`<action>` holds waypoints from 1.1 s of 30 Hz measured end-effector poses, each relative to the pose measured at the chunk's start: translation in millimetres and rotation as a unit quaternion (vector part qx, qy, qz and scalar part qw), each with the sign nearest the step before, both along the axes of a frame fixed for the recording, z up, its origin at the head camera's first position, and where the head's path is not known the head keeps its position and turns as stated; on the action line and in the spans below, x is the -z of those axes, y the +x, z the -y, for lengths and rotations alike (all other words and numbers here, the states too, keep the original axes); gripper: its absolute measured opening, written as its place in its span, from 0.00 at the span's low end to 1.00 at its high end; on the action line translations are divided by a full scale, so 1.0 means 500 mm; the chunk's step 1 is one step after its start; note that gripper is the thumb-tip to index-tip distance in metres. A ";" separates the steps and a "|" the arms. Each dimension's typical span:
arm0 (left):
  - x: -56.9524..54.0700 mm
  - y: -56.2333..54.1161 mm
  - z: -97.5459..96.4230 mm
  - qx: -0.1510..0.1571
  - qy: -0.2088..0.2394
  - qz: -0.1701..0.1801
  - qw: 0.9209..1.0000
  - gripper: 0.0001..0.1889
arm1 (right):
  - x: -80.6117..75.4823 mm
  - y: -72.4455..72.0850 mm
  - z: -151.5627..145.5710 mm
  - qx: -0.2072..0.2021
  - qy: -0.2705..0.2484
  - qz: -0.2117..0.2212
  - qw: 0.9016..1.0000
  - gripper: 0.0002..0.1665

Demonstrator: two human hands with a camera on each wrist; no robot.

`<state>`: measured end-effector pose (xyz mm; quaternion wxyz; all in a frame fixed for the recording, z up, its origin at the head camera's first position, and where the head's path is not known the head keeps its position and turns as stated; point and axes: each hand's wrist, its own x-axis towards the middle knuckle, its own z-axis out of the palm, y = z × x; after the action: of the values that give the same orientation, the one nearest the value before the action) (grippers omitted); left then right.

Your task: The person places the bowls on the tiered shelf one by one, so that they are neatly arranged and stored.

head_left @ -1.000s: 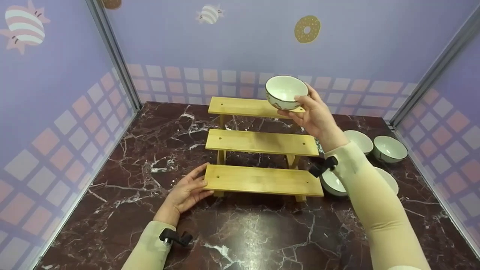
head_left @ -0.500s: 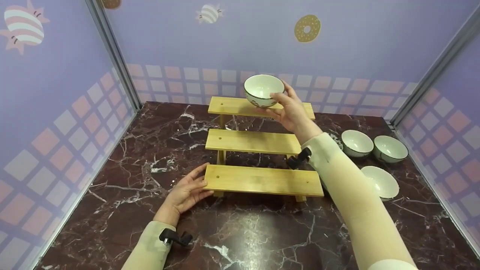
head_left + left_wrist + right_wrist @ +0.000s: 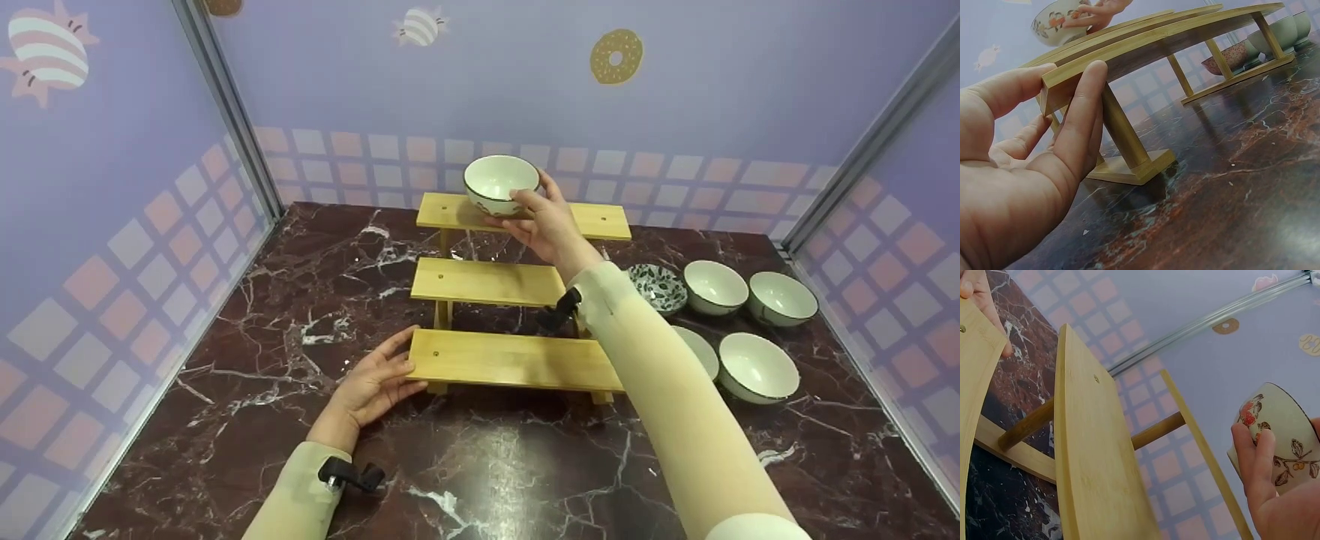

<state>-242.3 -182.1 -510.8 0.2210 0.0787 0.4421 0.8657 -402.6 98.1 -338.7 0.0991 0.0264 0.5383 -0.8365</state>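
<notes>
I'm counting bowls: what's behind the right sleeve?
Past the right sleeve, the head view partly shows a white bowl, a patterned dish and the wooden stand. Covered: the bowl's left side and both lower boards' right ends.

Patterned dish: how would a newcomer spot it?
In the head view, find the stepped wooden stand. On the marbled table to its right, the patterned dish is leftmost in the back row. Dark leafy marks stand out beside bowls with plain white insides.

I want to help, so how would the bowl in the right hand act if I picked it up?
The held bowl looks like glazed ceramic, so it's probably stiff and could break if dropped. Its shiny inside suggests it may be slippery. With those rounded sides, it might roll if tipped.
</notes>
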 end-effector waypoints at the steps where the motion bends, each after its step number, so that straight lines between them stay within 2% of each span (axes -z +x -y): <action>1: -0.001 0.000 0.000 0.000 0.000 0.001 1.000 0.41 | 0.002 -0.002 0.004 0.001 -0.001 0.001 1.000 0.48; 13: -0.001 -0.002 -0.001 0.004 0.004 -0.002 1.000 0.42 | 0.013 -0.012 0.032 0.002 -0.001 0.010 1.000 0.46; 25: 0.004 -0.002 0.001 0.006 0.012 -0.001 1.000 0.42 | 0.015 -0.013 0.034 -0.006 0.017 0.018 1.000 0.46; 33: -0.001 0.001 0.000 0.005 0.014 0.006 1.000 0.42 | 0.015 -0.016 0.033 -0.009 0.033 0.015 0.999 0.46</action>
<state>-241.8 -182.1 -510.1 0.2268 0.0788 0.4278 0.8714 -410.6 81.6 -346.3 0.1144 0.0375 0.5642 -0.8168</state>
